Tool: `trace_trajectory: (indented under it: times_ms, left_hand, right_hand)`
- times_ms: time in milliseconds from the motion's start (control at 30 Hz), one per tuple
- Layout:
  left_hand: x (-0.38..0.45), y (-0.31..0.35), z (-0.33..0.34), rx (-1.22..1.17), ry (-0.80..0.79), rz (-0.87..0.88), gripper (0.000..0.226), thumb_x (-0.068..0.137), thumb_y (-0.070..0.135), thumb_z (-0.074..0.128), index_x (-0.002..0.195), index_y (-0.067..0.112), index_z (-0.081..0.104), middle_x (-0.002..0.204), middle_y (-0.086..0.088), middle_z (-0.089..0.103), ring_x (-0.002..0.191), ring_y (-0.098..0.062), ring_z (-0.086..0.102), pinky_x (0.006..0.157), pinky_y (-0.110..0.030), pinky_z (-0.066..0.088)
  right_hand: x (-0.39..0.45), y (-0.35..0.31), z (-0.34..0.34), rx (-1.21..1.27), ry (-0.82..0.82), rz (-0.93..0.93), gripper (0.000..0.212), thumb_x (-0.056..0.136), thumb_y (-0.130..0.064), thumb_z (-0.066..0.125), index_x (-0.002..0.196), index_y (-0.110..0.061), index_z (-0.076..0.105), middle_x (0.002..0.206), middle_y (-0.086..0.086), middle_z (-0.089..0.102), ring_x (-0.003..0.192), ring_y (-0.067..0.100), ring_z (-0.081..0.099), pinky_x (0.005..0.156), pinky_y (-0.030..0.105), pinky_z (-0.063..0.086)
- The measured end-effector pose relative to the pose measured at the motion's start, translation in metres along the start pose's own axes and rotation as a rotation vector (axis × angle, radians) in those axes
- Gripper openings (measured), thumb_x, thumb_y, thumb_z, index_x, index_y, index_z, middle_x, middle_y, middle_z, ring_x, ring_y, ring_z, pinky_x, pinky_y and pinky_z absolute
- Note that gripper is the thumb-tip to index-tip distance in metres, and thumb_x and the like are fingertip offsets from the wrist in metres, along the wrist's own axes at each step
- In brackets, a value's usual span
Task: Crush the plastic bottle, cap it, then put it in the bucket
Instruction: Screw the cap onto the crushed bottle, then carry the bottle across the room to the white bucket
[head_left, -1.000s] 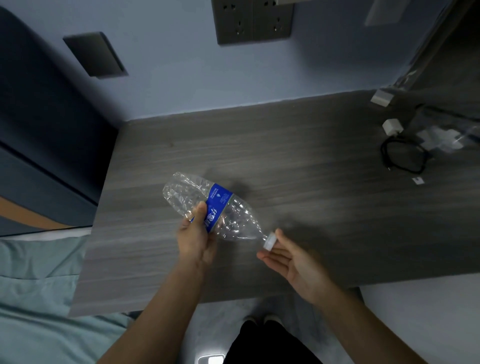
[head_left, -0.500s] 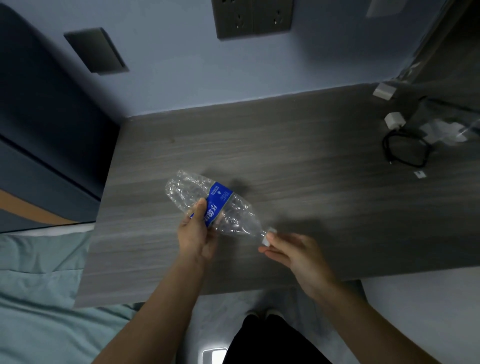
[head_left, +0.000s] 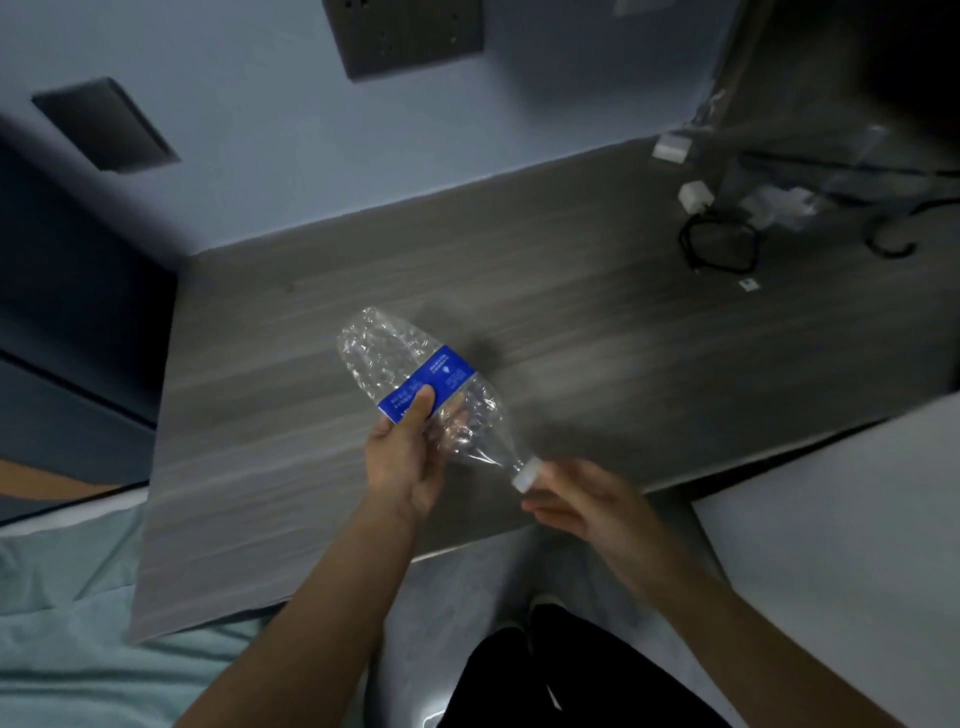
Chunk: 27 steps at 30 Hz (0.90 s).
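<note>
A crushed clear plastic bottle (head_left: 400, 358) with a blue label is held above the grey wooden table (head_left: 571, 322), its neck pointing down to the right. My left hand (head_left: 410, 457) grips it at the label, thumb on top. A white cap (head_left: 527, 474) sits on the bottle's mouth. My right hand (head_left: 582, 501) has its fingertips on the cap. No bucket is in view.
At the table's far right lie a coiled black cable (head_left: 719, 247), white plugs (head_left: 695, 196) and a clear bag (head_left: 789, 202). Wall sockets (head_left: 410, 36) are above. A pale green bed sheet (head_left: 67, 623) lies to the left, and a white surface (head_left: 841, 519) to the right.
My right hand has closed its fingers on the cap at the bottle's mouth, where earlier the cap lay against its open fingers. The view has tilted.
</note>
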<state>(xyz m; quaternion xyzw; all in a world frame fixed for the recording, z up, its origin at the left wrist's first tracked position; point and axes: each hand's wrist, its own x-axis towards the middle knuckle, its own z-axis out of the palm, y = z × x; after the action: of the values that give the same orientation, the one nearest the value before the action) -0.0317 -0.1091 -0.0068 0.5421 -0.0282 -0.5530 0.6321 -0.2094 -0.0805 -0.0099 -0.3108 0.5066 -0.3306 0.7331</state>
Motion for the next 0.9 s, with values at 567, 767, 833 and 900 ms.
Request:
trace_trajectory:
  times_ms: [567,767,833,900]
  left_hand:
    - [-0.067,-0.095,-0.005,1.521,-0.795,0.269,0.007,0.080,0.025,0.065,0.075,0.026,0.061,0.075,0.001,0.066,0.075,-0.022,0.066,0.069,-0.033,0.052]
    - [-0.100,-0.166,-0.011,1.876,-1.091,0.390,0.009,0.080,0.016,0.064,0.083,0.007,0.060,0.076,-0.003,0.060,0.070,-0.020,0.055,0.063,-0.026,0.039]
    - [-0.115,-0.191,-0.017,1.991,-1.151,0.396,0.008,0.080,0.014,0.063,0.074,0.012,0.058,0.074,-0.007,0.061,0.068,-0.021,0.054,0.060,-0.026,0.035]
    - [-0.132,-0.216,-0.023,2.092,-1.202,0.383,0.013,0.082,0.016,0.061,0.070,0.016,0.056,0.073,-0.006,0.062,0.070,-0.023,0.058,0.060,-0.027,0.038]
  right_hand:
    - [-0.231,0.189,-0.134,0.205,0.898,0.206,0.024,0.093,-0.016,0.045,0.106,-0.003,0.059,0.104,0.019,0.063,0.097,0.033,0.060,0.093,0.043,0.044]
    - [-0.319,0.289,-0.144,0.420,1.116,0.337,0.028,0.094,-0.018,0.043,0.110,0.000,0.057,0.104,0.018,0.061,0.095,0.032,0.058,0.093,0.045,0.043]
    - [-0.350,0.317,-0.147,0.507,1.164,0.350,0.026,0.094,-0.018,0.042,0.107,-0.002,0.058,0.105,0.018,0.060,0.095,0.033,0.058,0.094,0.046,0.043]
    - [-0.383,0.342,-0.151,0.582,1.198,0.363,0.022,0.094,-0.018,0.042,0.101,-0.004,0.058,0.105,0.018,0.060,0.094,0.032,0.058,0.096,0.047,0.043]
